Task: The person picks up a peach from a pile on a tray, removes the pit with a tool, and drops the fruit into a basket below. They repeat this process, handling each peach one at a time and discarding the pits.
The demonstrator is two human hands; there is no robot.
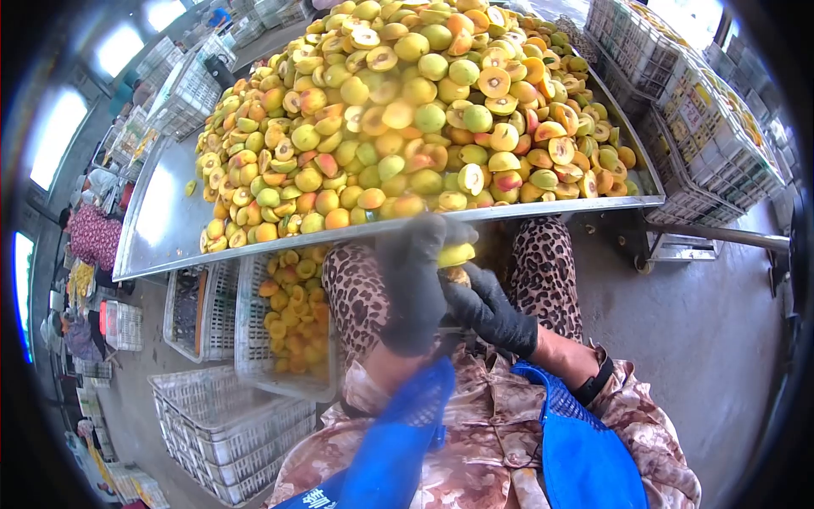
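Observation:
Both hands wear dark grey gloves and meet in front of the lap, below the tray's near edge. My left hand, smeared by motion, is closed with its fingers over a yellow-green peach half. Just beneath that half, my right hand has its fingertips and thumb closed around a brownish piece of peach, mostly hidden by the glove. The two pieces lie very close together. Beyond the hands, a big heap of cut peaches fills the metal tray.
A white crate holding peach halves stands left of the legs, with stacked crates nearer to me. More filled crates are piled at the right. A metal bar juts out there. Another person works far left.

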